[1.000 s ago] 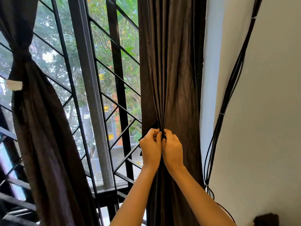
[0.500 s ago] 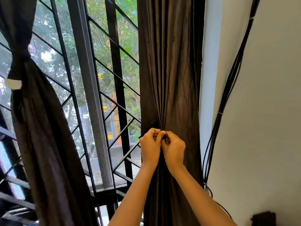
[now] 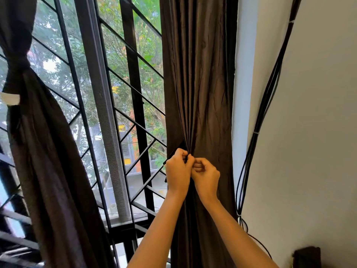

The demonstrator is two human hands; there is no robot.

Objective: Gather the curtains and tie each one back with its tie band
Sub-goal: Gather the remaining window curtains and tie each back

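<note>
A dark brown right curtain (image 3: 201,78) hangs gathered beside the wall, its pleats drawn to a point at my hands. My left hand (image 3: 178,171) and my right hand (image 3: 206,176) are fisted side by side against its front, both pinching a thin dark tie band (image 3: 173,153) that runs off round the curtain's left edge. Most of the band is hidden by my fingers. The left curtain (image 3: 38,144) hangs bunched at the window's left, cinched by its own tie band (image 3: 16,64).
A black metal window grille (image 3: 133,105) spans the glass between the curtains. A bundle of black cables (image 3: 264,105) runs down the white wall at the right. A dark object (image 3: 307,257) sits at the bottom right corner.
My right hand has shifted slightly right and rotated, its fingers curling more over the band. My left hand stays in place on the curtain.
</note>
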